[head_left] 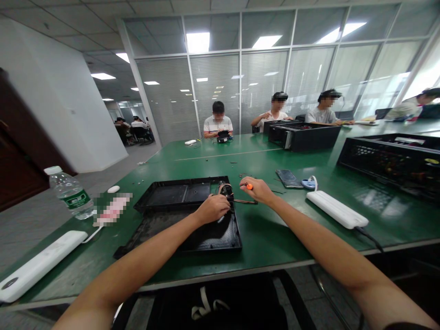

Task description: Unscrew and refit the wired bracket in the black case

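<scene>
My left hand (213,209) is closed over the right side of an opened black plastic case, its fingertips beside a small black part with copper-coloured wires (225,189). What the fingers pinch is mostly hidden. The case's rear half (168,197) and front half (209,238) lie together on the green table. To the right of the wires, my right hand (259,190) is closed around an orange-handled tool (249,186). Only the tool's orange end shows clearly; its tip is too small to make out. Between my hands, a bundle of wires (245,200) runs out onto the table.
White power strips (335,208) lie at right and left. A phone (288,178) sits beyond my right forearm. A water bottle (70,195) stands at left. Large black computer cases (305,135) occupy the far right. Several people sit across the green table (275,247).
</scene>
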`<state>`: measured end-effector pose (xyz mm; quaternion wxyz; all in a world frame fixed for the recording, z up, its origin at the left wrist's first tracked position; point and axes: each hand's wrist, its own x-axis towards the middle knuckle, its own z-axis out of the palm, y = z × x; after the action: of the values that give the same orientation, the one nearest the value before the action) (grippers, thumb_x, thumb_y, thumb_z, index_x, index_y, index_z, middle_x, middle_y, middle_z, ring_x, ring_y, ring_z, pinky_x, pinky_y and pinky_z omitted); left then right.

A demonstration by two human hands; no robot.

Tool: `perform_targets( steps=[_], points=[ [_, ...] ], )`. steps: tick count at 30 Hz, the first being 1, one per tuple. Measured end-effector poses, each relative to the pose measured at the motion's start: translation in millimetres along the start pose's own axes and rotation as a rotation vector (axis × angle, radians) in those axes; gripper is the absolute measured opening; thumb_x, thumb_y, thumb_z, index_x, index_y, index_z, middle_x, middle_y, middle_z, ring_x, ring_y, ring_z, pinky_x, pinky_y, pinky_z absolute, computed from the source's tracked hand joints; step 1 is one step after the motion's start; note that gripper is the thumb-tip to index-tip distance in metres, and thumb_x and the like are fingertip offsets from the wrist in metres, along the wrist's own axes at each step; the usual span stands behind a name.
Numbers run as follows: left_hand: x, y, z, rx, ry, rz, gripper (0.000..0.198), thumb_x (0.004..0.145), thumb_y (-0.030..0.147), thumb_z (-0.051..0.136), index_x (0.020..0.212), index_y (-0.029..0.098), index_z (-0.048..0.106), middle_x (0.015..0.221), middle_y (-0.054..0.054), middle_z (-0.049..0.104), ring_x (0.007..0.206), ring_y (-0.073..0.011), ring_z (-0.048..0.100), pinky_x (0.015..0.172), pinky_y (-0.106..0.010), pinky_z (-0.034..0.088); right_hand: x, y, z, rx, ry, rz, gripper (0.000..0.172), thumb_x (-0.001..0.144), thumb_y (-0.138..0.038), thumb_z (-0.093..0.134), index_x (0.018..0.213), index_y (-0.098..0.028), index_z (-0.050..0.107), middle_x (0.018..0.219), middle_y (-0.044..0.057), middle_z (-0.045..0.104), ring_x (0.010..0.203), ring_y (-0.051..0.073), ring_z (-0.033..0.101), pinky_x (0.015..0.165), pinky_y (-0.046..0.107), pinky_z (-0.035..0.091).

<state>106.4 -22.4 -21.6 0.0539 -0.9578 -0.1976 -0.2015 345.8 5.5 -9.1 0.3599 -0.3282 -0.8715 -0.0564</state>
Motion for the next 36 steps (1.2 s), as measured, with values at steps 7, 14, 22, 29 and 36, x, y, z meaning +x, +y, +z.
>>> perform_targets(
  steps=[7,14,22,29,36],
  points=[
    [4.7,3.4,-0.1,0.019,-0.036,-0.008,0.021,0.085,0.016,0.044,0.084,0.016,0.065,0.092,-0.005,0.065,0.093,-0.0166,0.051,0.087,-0.031,0.040,0.9,-3.1,-3.0,-0.040,-0.008,0.003,0.029,0.088,-0.040,0.037,0.086,-0.019,0.057,0.083,0.006,0.063,0.075,0.016,0.057,0.067,0.025,0.039],
    [2.6,3.1,-1.4,-0.001,-0.057,0.012,0.022,0.086,0.017,0.043,0.086,0.017,0.065,0.092,-0.005,0.065,0.094,-0.0164,0.050,0.088,-0.032,0.040,2.3,-0.6,-6.1,-0.075,0.039,0.074,0.022,0.082,-0.040,0.047,0.079,-0.019,0.052,0.069,0.003,0.056,0.061,0.014,0.050,0.059,0.025,0.035],
    [1.3,0.5,-1.1,-0.028,-0.063,0.027,0.019,0.085,0.017,0.045,0.083,0.017,0.064,0.095,-0.005,0.064,0.098,-0.0171,0.048,0.090,-0.031,0.038,4.6,3.3,-19.2,0.535,-0.106,0.365,0.026,0.069,-0.023,0.052,0.089,-0.021,0.036,0.067,-0.005,0.046,0.051,0.008,0.040,0.047,0.020,0.030],
    [-1.1,3.2,0.9,-0.093,-0.035,-0.176,0.016,0.079,0.018,0.053,0.094,0.018,0.059,0.096,-0.005,0.060,0.100,-0.0182,0.050,0.088,-0.033,0.036,9.5,17.9,-51.2,0.946,0.037,0.493,0.025,0.075,-0.039,0.053,0.087,-0.019,0.045,0.060,-0.004,0.048,0.041,0.007,0.038,0.038,0.019,0.028],
    [-2.0,6.5,2.6,-0.143,0.001,-0.231,0.013,0.077,0.017,0.053,0.090,0.017,0.055,0.109,-0.006,0.054,0.106,-0.0197,0.048,0.091,-0.035,0.033,11.4,-8.4,-31.4,0.433,0.168,0.275,0.020,0.074,-0.031,0.050,0.061,-0.017,0.051,0.055,-0.002,0.050,0.049,0.009,0.043,0.048,0.021,0.033]
  ],
)
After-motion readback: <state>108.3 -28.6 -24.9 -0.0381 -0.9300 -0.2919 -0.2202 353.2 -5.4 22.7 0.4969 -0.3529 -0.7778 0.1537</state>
